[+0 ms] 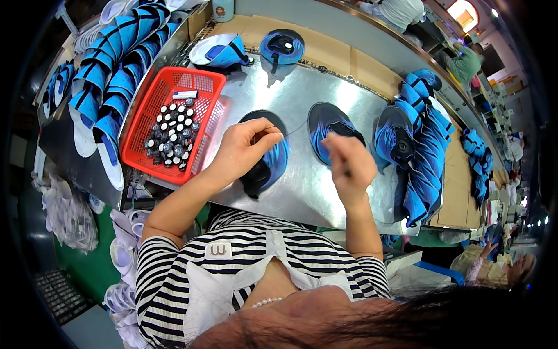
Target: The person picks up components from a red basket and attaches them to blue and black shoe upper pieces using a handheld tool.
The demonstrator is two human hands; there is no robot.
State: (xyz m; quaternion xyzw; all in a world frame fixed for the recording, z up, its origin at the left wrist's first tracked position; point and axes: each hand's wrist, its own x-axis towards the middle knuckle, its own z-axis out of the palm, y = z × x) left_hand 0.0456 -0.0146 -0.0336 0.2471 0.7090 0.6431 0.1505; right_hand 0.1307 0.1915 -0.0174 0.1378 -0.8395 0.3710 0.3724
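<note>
My left hand (247, 145) is closed in a pinch above a blue-and-black shoe upper (278, 160). From its fingertips a thin dark cord (296, 131) curves to the right; where its other end goes I cannot make out. Over the lower edge of a second blue-and-black shoe upper (321, 119) hangs my right hand (353, 166). Its fingers look curled but are smeared by motion, so any hold is hidden. Both uppers lie on a shiny metal tabletop (226, 200).
A red plastic basket (136, 148) at the left holds many small black-and-white round dials (173, 131). Further uppers (282, 46) lie at the back. Overlapping rows of blue uppers stand at the far left (119, 46) and right (427, 163). Other people (465, 61) work beyond the table.
</note>
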